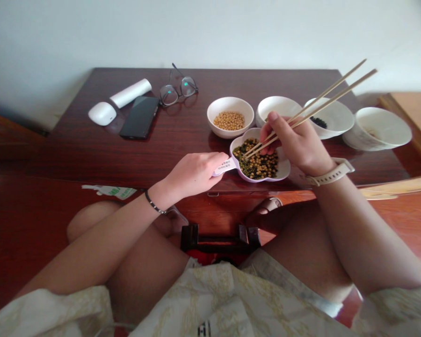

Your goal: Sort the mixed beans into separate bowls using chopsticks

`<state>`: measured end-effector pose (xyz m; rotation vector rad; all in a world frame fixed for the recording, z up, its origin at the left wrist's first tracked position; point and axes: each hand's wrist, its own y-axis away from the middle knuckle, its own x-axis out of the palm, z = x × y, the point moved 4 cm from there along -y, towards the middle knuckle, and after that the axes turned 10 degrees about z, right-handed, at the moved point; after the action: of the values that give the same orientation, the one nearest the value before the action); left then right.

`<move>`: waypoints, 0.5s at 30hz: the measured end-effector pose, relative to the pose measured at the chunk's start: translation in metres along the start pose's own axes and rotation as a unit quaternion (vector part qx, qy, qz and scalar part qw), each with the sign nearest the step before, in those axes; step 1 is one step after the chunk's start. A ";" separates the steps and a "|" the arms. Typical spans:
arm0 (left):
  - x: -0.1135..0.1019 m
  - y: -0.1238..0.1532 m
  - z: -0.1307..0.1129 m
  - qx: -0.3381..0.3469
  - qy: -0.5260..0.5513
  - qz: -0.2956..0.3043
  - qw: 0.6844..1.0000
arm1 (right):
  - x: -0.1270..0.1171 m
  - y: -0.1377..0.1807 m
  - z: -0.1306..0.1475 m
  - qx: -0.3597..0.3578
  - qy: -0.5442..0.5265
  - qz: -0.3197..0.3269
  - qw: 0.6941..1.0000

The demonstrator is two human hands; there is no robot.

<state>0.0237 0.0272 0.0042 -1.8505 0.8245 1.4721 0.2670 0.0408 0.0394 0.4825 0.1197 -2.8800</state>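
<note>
My left hand (197, 174) grips the short handle of a white and lilac bowl (285, 169) near the table's front edge. Mixed beans (263, 164), yellow, green and black, lie in that bowl. Held in my right hand (296, 142) is a pair of wooden chopsticks (331, 97), slanting down to the left with the tips among the beans. Behind the bowl stands a white bowl (212, 112) of yellow soybeans (229, 120). To its right, a second white bowl (279, 102) is partly hidden by my right hand. A third white bowl (338, 122) contains black beans (318, 122).
Farthest right, a white bowl (382, 133) has a few pale bits at its bottom. Eyeglasses (178, 92), a black phone (139, 118), a white cylinder (131, 92) and a rounded white object (101, 113) lie at the left of the dark wooden table (80, 157). A wall rises behind.
</note>
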 end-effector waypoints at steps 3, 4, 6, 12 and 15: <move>0.000 0.000 0.000 0.002 -0.006 0.000 1.000 | 0.000 0.000 0.000 -0.002 -0.002 0.002 1.000; 0.000 0.000 0.000 0.002 -0.007 0.001 1.000 | 0.000 0.000 0.000 -0.001 -0.003 0.002 1.000; 0.001 0.000 0.001 0.002 -0.010 0.004 1.000 | 0.000 0.000 0.000 0.002 -0.006 0.002 1.000; 0.002 0.000 0.001 0.000 -0.010 0.000 1.000 | 0.000 -0.001 -0.003 -0.007 -0.003 -0.001 1.000; 0.002 0.000 0.001 0.004 -0.007 -0.006 1.000 | -0.001 -0.002 -0.006 -0.007 -0.007 -0.009 1.000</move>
<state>0.0233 0.0280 0.0023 -1.8347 0.8104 1.4711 0.2691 0.0432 0.0339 0.4603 0.1436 -2.8967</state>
